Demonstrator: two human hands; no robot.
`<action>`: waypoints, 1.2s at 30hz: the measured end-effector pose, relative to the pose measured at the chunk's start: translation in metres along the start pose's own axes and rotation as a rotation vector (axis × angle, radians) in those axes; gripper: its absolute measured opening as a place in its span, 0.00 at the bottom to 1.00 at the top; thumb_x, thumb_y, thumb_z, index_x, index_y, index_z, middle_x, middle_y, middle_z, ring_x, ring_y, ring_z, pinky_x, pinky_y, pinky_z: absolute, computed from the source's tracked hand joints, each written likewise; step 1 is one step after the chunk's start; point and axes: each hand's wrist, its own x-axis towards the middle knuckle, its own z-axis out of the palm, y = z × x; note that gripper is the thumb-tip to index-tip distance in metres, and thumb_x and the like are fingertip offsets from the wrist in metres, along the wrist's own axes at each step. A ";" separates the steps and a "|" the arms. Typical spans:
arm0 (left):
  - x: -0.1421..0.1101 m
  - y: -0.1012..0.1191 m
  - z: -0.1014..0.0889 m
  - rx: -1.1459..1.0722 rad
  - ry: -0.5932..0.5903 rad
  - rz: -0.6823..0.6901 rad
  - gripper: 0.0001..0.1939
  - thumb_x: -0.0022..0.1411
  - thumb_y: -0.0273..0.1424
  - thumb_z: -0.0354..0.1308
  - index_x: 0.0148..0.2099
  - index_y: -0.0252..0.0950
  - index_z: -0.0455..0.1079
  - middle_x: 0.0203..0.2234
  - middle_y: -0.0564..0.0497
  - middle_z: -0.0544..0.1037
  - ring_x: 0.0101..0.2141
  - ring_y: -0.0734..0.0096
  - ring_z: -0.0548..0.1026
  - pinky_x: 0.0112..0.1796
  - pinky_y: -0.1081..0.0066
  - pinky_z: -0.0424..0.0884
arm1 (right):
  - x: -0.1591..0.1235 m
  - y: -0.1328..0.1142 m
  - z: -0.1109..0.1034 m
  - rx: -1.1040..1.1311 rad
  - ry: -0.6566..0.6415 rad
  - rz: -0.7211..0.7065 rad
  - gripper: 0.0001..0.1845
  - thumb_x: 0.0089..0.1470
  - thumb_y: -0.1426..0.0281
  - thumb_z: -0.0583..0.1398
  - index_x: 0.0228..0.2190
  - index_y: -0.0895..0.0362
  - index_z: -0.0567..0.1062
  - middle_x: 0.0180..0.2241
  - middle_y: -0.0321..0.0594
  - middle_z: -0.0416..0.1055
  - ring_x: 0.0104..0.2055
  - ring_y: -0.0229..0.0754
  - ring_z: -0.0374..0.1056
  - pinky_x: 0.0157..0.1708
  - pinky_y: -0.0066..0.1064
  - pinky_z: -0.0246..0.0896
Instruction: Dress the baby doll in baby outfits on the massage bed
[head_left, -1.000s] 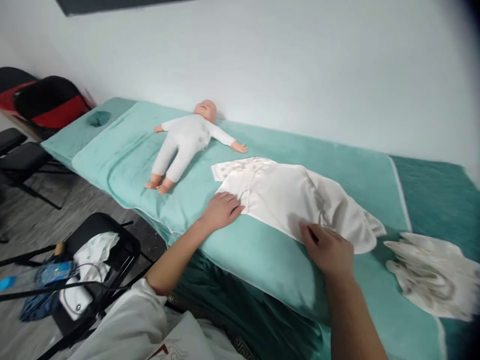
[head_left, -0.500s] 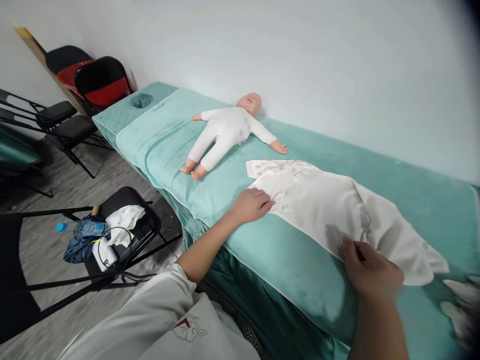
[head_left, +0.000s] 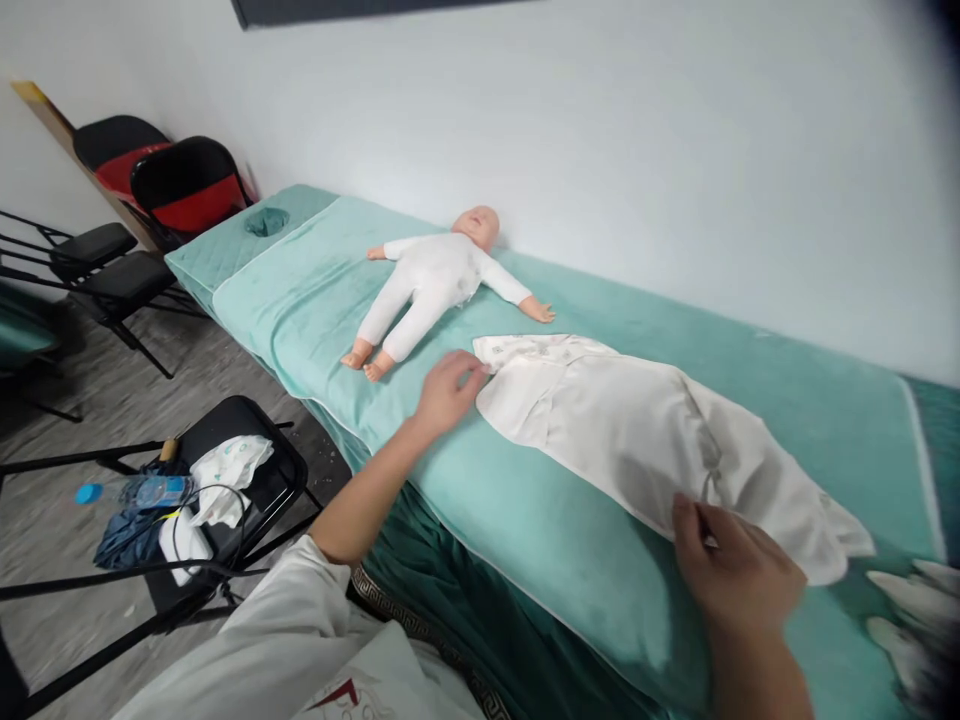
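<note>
A white baby garment (head_left: 622, 420) lies spread on the green bed cover (head_left: 525, 530), its left corner showing a small print. At that corner my left hand (head_left: 450, 390) pinches the edge between thumb and fingers. My right hand (head_left: 739, 560) is closed with thumb against index finger at the garment's near edge, and its fingertips seem to hold the fabric. Beyond the garment, a baby doll (head_left: 431, 275) in a white bodysuit lies on its back with arms spread, its head close to the wall.
The massage bed (head_left: 217, 235) with a face hole runs along the white wall (head_left: 637, 150). To the left, a black folding chair (head_left: 277, 470) carries a water bottle (head_left: 161, 490), a diaper (head_left: 232, 465) and a cable. More chairs (head_left: 187, 190) stand behind. White plush shapes (head_left: 900, 600) lie at right.
My left hand has moved from lying on the garment's near edge to its left corner, where it now pinches. My right hand stays at the near edge. The view has shifted slightly.
</note>
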 end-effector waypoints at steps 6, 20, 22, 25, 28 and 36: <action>0.101 -0.067 -0.079 0.312 0.176 -0.132 0.15 0.66 0.33 0.58 0.53 0.36 0.73 0.53 0.39 0.76 0.58 0.54 0.70 0.62 0.56 0.64 | 0.081 -0.082 0.033 0.517 -0.141 0.153 0.22 0.60 0.44 0.57 0.32 0.47 0.77 0.35 0.45 0.79 0.40 0.55 0.77 0.41 0.50 0.72; 0.171 -0.130 -0.115 -0.503 -0.332 -0.859 0.38 0.62 0.52 0.62 0.64 0.30 0.68 0.43 0.37 0.84 0.43 0.45 0.83 0.45 0.48 0.78 | 0.356 -0.254 0.234 0.471 -0.538 0.054 0.51 0.64 0.41 0.49 0.72 0.64 0.47 0.63 0.60 0.68 0.62 0.66 0.67 0.62 0.56 0.61; 0.168 -0.119 -0.110 -0.541 -0.332 -0.838 0.39 0.61 0.48 0.65 0.67 0.31 0.64 0.43 0.38 0.84 0.42 0.46 0.83 0.44 0.49 0.78 | 0.360 -0.254 0.228 0.479 -0.564 0.080 0.54 0.64 0.40 0.50 0.72 0.66 0.46 0.64 0.61 0.65 0.63 0.66 0.67 0.63 0.55 0.61; 0.161 -0.094 -0.098 -0.608 -0.350 -0.762 0.37 0.59 0.46 0.66 0.67 0.38 0.64 0.45 0.41 0.84 0.43 0.48 0.83 0.41 0.52 0.80 | 0.353 -0.239 0.198 0.502 -0.539 0.056 0.53 0.63 0.39 0.50 0.72 0.65 0.47 0.64 0.59 0.66 0.62 0.63 0.67 0.63 0.52 0.61; 0.149 -0.056 -0.076 -0.697 -0.352 -0.682 0.33 0.61 0.46 0.64 0.65 0.41 0.66 0.44 0.44 0.84 0.42 0.49 0.83 0.41 0.52 0.79 | 0.337 -0.203 0.148 0.509 -0.464 0.038 0.53 0.62 0.37 0.51 0.71 0.63 0.49 0.62 0.56 0.69 0.59 0.59 0.70 0.62 0.49 0.63; 0.075 0.064 0.039 -0.883 -0.484 -0.603 0.34 0.60 0.43 0.66 0.65 0.40 0.63 0.45 0.39 0.83 0.36 0.51 0.84 0.32 0.57 0.79 | 0.258 -0.051 0.001 0.331 -0.239 0.109 0.50 0.61 0.36 0.50 0.67 0.61 0.60 0.47 0.51 0.77 0.47 0.55 0.72 0.53 0.47 0.66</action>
